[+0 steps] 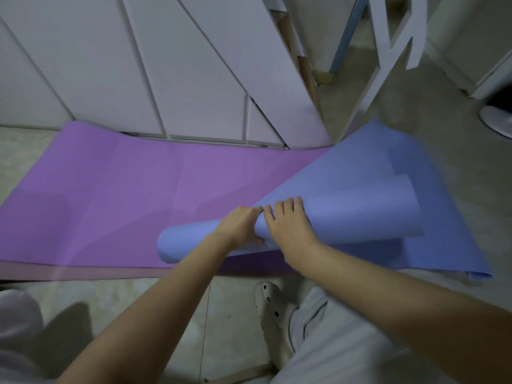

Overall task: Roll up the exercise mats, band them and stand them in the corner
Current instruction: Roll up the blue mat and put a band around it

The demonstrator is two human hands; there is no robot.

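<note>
A blue mat lies partly rolled at the right, its unrolled end spreading away toward the far right. Its roll runs from lower left to the right and lies on top of a purple mat, which is spread flat along the white cabinets. My left hand grips the roll near its middle, fingers curled over the top. My right hand sits right beside it, fingers curled over the roll. No band is in view.
White cabinet doors stand just behind the purple mat. A white frame leans at the upper right, with a round white base by the right edge. My foot in a pale clog stands on the tiled floor.
</note>
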